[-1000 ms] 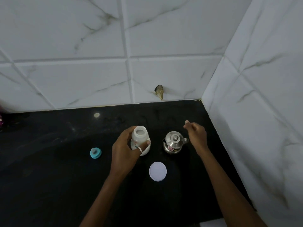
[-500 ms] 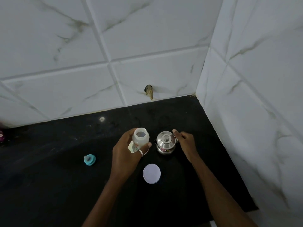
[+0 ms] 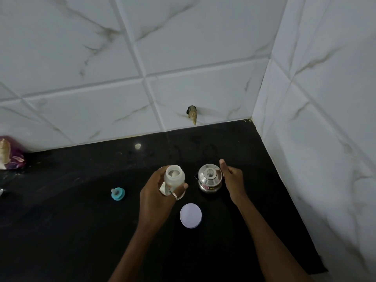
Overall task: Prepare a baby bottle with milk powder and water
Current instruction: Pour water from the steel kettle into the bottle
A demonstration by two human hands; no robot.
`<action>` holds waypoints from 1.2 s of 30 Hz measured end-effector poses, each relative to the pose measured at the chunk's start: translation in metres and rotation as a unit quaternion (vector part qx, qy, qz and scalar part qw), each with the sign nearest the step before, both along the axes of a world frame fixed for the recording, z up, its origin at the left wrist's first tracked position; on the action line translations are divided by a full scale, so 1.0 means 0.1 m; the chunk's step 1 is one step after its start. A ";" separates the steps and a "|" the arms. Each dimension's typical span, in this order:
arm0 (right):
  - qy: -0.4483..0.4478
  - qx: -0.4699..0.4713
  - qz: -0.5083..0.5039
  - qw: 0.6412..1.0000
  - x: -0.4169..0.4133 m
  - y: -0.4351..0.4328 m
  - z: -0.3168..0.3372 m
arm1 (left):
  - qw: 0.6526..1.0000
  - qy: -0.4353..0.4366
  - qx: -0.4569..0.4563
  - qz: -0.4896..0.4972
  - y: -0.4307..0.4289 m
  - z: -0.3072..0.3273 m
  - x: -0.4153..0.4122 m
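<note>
White round lid (image 3: 190, 215) lies flat on the black counter (image 3: 81, 231), nearest the camera, between the two forearms. Just beyond it, left hand (image 3: 157, 195) wraps the open baby bottle (image 3: 174, 177): fingers curled round the body, thumb tip on its right side, ring on one finger. Bottle upright, mouth uncapped; pale contents visible inside, probably powder, though the view is too dim to be sure. A white container with a printed label sits under or behind the hand; mostly hidden, contact unclear. Right of the bottle, close but apart: small steel kettle (image 3: 209, 178), lid on, standing on the counter. Right hand (image 3: 233, 179) is against the kettle's right side, fingers folded in, thumb raised; the handle is hidden, so the grasp cannot be confirmed. Teal nipple cap (image 3: 118, 193) rests on the counter, well left of the bottle. Far left at the tiled wall (image 3: 101, 68): purple packet (image 3: 11, 153). Small brown stub (image 3: 192, 116) projects from the wall behind the kettle.
</note>
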State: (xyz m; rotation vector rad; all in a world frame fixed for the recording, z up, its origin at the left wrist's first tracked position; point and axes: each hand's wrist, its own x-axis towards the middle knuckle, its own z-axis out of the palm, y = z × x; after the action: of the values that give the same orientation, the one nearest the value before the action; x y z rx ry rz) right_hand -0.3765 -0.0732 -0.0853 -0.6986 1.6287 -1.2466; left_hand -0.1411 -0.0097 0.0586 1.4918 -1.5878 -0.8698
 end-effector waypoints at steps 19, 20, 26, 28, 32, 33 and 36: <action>-0.105 -0.062 -0.072 0.990 0.52 -0.25 1.27 | 0.995 0.065 -0.047 0.065 -0.02 0.25 0.58; -0.110 -0.080 -0.057 0.989 0.56 -0.27 1.42 | 0.994 0.070 -0.053 0.069 -0.05 0.29 0.62; -0.132 -0.182 0.023 0.974 0.91 -0.34 2.33 | 0.989 0.068 -0.091 0.090 -0.23 0.59 0.88; -0.125 -0.203 0.047 0.970 1.04 -0.33 2.61 | 0.988 0.066 -0.105 0.092 -0.26 0.67 0.97; -0.086 -0.228 0.105 0.964 1.29 -0.31 3.04 | 0.986 0.062 -0.123 0.092 -0.31 0.77 1.12; -0.081 -0.230 0.119 0.962 1.35 -0.30 3.12 | 0.985 0.068 -0.127 0.094 -0.32 0.78 1.16; -0.069 -0.227 0.149 0.960 1.51 -0.26 3.28 | 0.981 0.087 -0.137 0.101 -0.30 0.80 1.23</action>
State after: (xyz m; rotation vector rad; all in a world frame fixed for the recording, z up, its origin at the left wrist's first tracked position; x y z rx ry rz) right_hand -0.2257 -0.0993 0.2426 -1.0700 1.0786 -1.4185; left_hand -0.0179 -0.0401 0.1387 1.3151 -1.3398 -0.6200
